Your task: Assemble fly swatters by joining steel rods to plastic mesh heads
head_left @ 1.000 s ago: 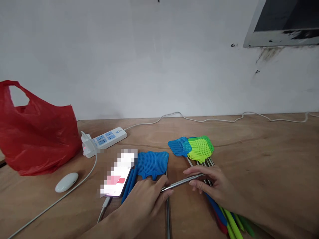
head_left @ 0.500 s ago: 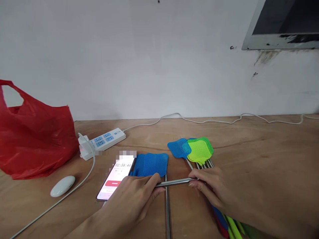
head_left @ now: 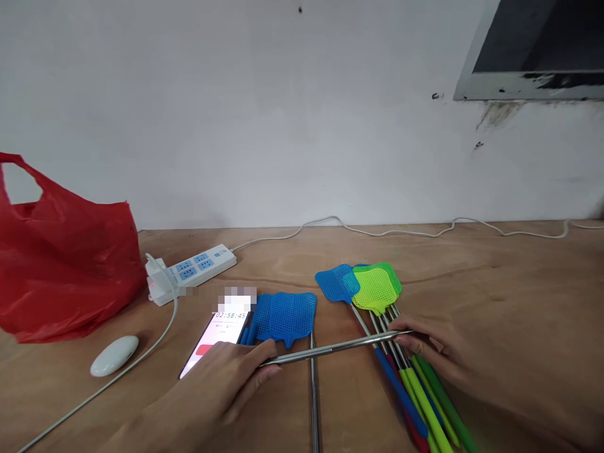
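Note:
Both of my hands hold one thin telescopic metal rod (head_left: 330, 348) that runs crosswise low over the wooden table (head_left: 495, 283). My left hand (head_left: 221, 387) pinches its left end, just in front of a lit phone (head_left: 218, 333). My right hand (head_left: 434, 352) pinches its right end above a bundle of fly swatters (head_left: 377, 289) with blue and green heads and coloured grips. A blue swatter head (head_left: 289, 316) lies beyond the rod, and another metal rod (head_left: 314, 402) runs from it toward me.
A red plastic bag (head_left: 61, 251) stands at the far left. A white power strip (head_left: 191, 272) with its cable lies behind the phone, beside a white mouse-like object (head_left: 114, 355). A white cable (head_left: 401, 229) trails along the wall. A dark framed panel (head_left: 533, 56) hangs at upper right.
The rod between my hands has become much longer. My hands have moved apart, the left one leftward toward me and the right one rightward. More of the swatter handles show.

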`<state>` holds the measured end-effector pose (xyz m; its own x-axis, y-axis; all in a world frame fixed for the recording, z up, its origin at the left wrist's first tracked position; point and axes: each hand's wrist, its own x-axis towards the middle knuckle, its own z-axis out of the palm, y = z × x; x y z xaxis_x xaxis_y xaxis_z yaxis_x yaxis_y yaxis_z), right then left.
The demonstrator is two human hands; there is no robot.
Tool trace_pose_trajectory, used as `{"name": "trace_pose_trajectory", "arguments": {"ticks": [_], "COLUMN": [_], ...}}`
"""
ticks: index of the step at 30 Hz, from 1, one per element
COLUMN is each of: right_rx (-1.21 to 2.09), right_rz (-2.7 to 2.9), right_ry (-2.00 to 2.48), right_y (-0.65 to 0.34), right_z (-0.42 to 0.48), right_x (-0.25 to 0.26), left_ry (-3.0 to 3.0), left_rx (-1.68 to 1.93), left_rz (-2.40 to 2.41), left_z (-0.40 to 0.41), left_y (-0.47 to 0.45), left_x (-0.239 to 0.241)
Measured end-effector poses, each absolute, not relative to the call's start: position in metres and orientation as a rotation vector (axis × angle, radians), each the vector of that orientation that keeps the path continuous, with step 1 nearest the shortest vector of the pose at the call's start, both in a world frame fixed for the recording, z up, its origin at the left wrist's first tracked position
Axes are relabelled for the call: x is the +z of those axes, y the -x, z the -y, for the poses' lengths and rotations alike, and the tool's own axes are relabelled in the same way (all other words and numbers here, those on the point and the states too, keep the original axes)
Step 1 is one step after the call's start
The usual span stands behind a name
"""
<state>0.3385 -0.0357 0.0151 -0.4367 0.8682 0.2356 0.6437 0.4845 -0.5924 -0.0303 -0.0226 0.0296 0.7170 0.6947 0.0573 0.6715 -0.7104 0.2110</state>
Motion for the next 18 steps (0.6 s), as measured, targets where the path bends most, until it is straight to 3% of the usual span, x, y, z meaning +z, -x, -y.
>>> {"name": "trace_pose_trajectory", "arguments": {"ticks": [18], "right_rx": [0.425], "right_rz": [2.246], "right_ry": [1.171], "right_y": [-0.311], "right_z": [0.039], "right_x": [0.016], "left_ry": [-2.763], "left_rx": [0.232], "left_rz": [-1.015], "left_z": [0.016], "left_y": [0.018], "left_x": [0.027]}}
